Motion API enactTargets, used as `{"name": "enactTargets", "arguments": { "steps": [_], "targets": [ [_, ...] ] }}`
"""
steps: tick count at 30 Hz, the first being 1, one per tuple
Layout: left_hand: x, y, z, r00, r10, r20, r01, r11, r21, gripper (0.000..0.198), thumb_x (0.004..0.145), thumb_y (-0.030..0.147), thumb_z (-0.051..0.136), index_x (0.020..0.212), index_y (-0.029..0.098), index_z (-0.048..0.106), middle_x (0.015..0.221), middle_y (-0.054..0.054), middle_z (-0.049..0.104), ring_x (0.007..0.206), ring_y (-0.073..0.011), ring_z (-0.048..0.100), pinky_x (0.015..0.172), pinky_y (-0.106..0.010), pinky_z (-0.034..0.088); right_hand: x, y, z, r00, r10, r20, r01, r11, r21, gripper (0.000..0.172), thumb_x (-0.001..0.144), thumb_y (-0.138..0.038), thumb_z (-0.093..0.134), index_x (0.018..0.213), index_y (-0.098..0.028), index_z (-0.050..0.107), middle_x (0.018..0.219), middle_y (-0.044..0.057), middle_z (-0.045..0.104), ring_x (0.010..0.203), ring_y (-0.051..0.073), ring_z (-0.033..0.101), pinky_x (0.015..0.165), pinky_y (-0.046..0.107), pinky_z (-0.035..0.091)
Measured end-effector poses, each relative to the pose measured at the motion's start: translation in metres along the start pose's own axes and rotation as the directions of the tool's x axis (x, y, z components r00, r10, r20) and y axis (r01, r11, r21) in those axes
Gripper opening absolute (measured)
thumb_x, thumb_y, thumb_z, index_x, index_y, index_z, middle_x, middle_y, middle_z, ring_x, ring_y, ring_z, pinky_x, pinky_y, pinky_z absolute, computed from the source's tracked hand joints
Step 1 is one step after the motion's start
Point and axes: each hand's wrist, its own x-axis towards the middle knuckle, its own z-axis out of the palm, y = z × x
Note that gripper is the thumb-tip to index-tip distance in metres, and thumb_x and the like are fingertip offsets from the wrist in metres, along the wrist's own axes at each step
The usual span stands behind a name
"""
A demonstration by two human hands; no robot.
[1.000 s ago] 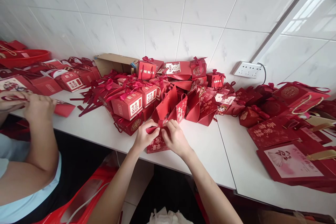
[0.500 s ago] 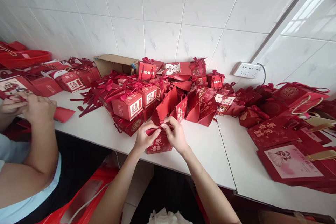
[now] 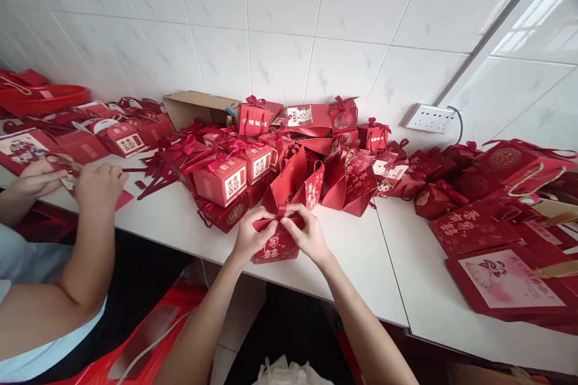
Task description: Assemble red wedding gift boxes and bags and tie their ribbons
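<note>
A small red gift bag [image 3: 276, 250] with pale printed characters stands near the table's front edge, directly before me. A dark red ribbon [image 3: 282, 210] rises in a short loop at its top. My left hand [image 3: 253, 232] pinches the bag's upper left side, thumb against the fingers. On the opposite side my right hand [image 3: 307, 233] is closed on the upper edge beside the ribbon, its thumb pointing toward the loop. The fingers partly cover the bag's top. Just behind it are open red bags [image 3: 285, 179] with ribbon loops.
Ribboned red boxes [image 3: 221, 179] are piled at centre left, with loose ribbons beside them. More red bags [image 3: 510, 277] lie at right. A cardboard box [image 3: 198, 102] and a power strip [image 3: 430, 118] are by the wall. At left, a co-worker's hands [image 3: 97, 183] handle a red piece.
The ribbon loop now stands up more visibly between my hands, and my fingers have shifted slightly apart. The co-worker's hands have moved to the right.
</note>
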Motion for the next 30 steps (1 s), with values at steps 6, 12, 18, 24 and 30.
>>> {"name": "enactTargets", "arguments": {
  "steps": [6, 12, 18, 24, 30],
  "targets": [
    [0.0, 0.001, 0.001, 1.0, -0.015, 0.008, 0.015, 1.0, 0.001, 0.017, 0.078, 0.03, 0.059, 0.067, 0.018, 0.063, 0.066, -0.001, 0.063, 0.063, -0.0145, 0.058, 0.065, -0.026, 0.049, -0.007, 0.002, -0.002, 1.0, 0.009, 0.028, -0.008, 0.998, -0.057, 0.012, 0.086, -0.03, 0.056, 0.083, -0.02, 0.061, 0.081, 0.004, 0.067, 0.076, 0.019, 0.064, 0.071, 0.032, 0.053],
    [0.0, 0.001, 0.0, 1.0, -0.017, 0.004, 0.017, 1.0, 0.009, 0.015, 0.077, 0.029, 0.06, 0.067, 0.018, 0.063, 0.065, 0.0, 0.062, 0.063, -0.0143, 0.058, 0.065, -0.025, 0.049, -0.006, 0.001, 0.001, 1.0, 0.007, 0.012, -0.006, 0.998, -0.056, 0.017, 0.089, -0.033, 0.054, 0.079, -0.02, 0.058, 0.076, 0.002, 0.065, 0.072, 0.017, 0.062, 0.07, 0.029, 0.051],
    [0.0, 0.001, 0.001, 1.0, -0.022, -0.015, 0.022, 1.0, 0.0, 0.016, 0.077, 0.031, 0.061, 0.069, 0.018, 0.062, 0.067, -0.002, 0.065, 0.063, -0.0151, 0.061, 0.064, -0.026, 0.05, -0.006, 0.006, 0.0, 0.999, -0.041, 0.028, 0.043, 0.996, -0.072, 0.014, 0.09, -0.03, 0.053, 0.082, -0.02, 0.058, 0.078, 0.002, 0.064, 0.073, 0.017, 0.062, 0.071, 0.03, 0.05],
    [0.001, 0.002, 0.001, 1.0, -0.02, -0.018, 0.02, 1.0, -0.01, 0.015, 0.076, 0.029, 0.061, 0.067, 0.017, 0.063, 0.066, -0.002, 0.065, 0.063, -0.0151, 0.062, 0.064, -0.025, 0.051, -0.006, 0.012, 0.001, 0.996, -0.079, 0.03, 0.081, 0.993, -0.087, 0.011, 0.089, -0.028, 0.053, 0.083, -0.02, 0.058, 0.079, 0.002, 0.063, 0.073, 0.016, 0.06, 0.07, 0.029, 0.049],
    [0.002, 0.002, 0.002, 1.0, -0.011, -0.024, 0.011, 1.0, -0.02, 0.015, 0.075, 0.028, 0.06, 0.066, 0.017, 0.062, 0.066, -0.002, 0.065, 0.062, -0.0149, 0.062, 0.062, -0.024, 0.052, -0.005, 0.014, 0.002, 0.994, -0.107, 0.027, 0.109, 0.989, -0.101, 0.007, 0.087, -0.025, 0.054, 0.082, -0.02, 0.057, 0.078, 0.001, 0.061, 0.071, 0.015, 0.059, 0.069, 0.028, 0.049]
  ]
}}
